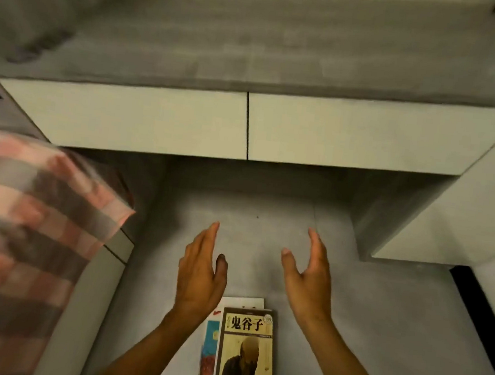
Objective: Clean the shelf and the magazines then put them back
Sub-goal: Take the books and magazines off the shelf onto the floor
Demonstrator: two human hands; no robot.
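Magazines (247, 353) lie lengthwise (pointing toward shelf (246, 126)).

Magazines (246, 356) stacked on the floor (377, 336) before the shelf (283, 54) (drawer fronts (246, 126) beneath), cloth (31, 227) left.

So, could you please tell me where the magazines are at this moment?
In the head view, the magazines lie stacked on the grey floor at bottom centre, between the forearms, just behind the open left hand and right hand.
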